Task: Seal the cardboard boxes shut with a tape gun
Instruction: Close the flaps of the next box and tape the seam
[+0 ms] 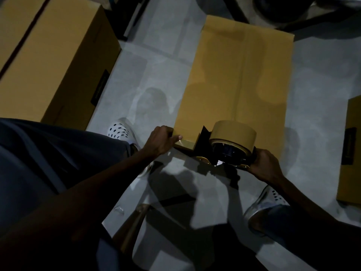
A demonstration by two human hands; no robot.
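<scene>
A brown cardboard box (pixel 240 75) lies on the pale floor in front of me, its flaps closed along a centre seam. My right hand (pixel 265 165) grips the handle of a tape gun (pixel 224 147) that carries a roll of brown tape (pixel 233 133) at the box's near edge. A short strip of tape runs left from the gun along that edge. My left hand (pixel 160 140) rests on the near left corner of the box, a finger pressing the tape's end down.
A larger closed cardboard box (pixel 48 61) stands at the left, and part of another box (pixel 351 153) shows at the right edge. My feet in white perforated shoes (pixel 122 131) flank the near end of the box. Dark objects lie at the top.
</scene>
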